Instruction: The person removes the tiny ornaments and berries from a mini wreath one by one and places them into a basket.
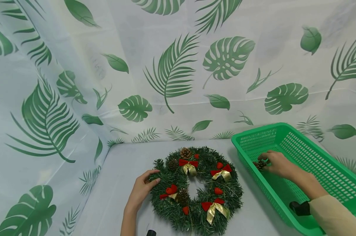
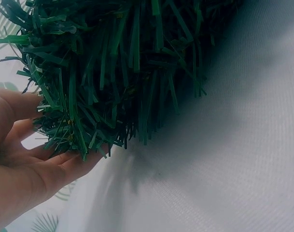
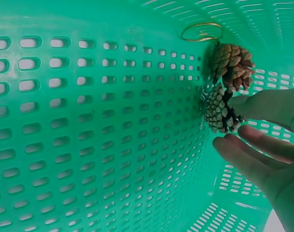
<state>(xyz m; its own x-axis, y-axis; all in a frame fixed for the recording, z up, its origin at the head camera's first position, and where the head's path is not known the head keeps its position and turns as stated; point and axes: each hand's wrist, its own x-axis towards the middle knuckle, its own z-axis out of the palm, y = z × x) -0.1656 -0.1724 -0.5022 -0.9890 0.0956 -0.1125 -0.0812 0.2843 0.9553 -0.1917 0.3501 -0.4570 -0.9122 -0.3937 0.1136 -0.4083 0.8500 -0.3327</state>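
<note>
A green wreath (image 1: 166, 209) lies flat on the white table, trimmed with red-and-gold bows, red berries and pine cones. At its left edge my left hand (image 1: 144, 185) grips the needles, with fingertips under the branch tips in the left wrist view. Over at the right, my right hand (image 1: 276, 164) reaches inside the green basket (image 1: 322, 149). Its thumb and forefinger pinch the edge of a greyish pine cone (image 3: 218, 111). Against that cone, beside the perforated wall, sits a browner pine cone (image 3: 231, 65) with a gold loop (image 3: 201, 38) by it.
The basket's near-left wall rises between the wreath and my right hand. A leaf-print curtain (image 1: 178, 124) hangs behind and left of the white table (image 1: 113, 196). A small black object (image 1: 150, 233) shows at the bottom edge, and a black device (image 1: 300, 208) is at my right wrist.
</note>
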